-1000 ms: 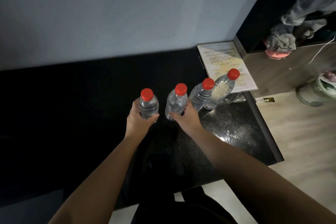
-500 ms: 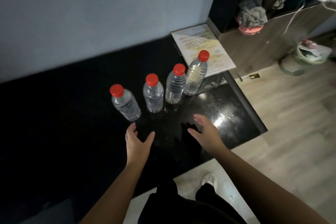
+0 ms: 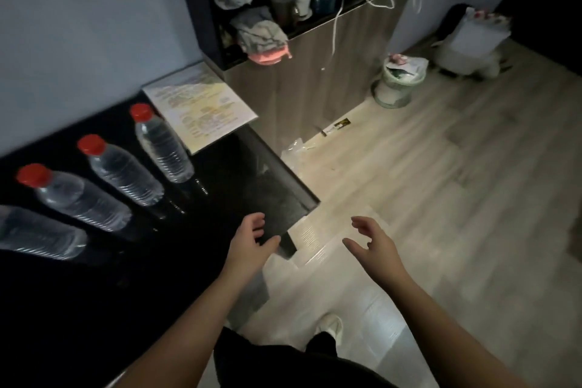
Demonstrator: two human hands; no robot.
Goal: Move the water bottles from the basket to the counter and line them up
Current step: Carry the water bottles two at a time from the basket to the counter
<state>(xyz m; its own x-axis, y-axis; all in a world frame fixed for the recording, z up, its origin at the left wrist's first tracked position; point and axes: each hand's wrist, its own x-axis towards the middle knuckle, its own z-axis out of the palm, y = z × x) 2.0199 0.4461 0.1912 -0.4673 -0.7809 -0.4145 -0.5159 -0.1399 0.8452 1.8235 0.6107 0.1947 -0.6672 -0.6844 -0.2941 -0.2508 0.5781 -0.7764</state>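
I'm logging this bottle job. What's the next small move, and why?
Probably find the basket, which is out of view, and check it for more: the left hand and right hand are open and empty, and four bottles stand in a row on the counter.

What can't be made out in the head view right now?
Leftmost bottle: cap cut off by the left edge, head view.
Basket: outside the head view, so how many bottles remain is unknown.
Paper on the counter: print too small and blurred.
Shelf: items dark, partly covered by cloth.
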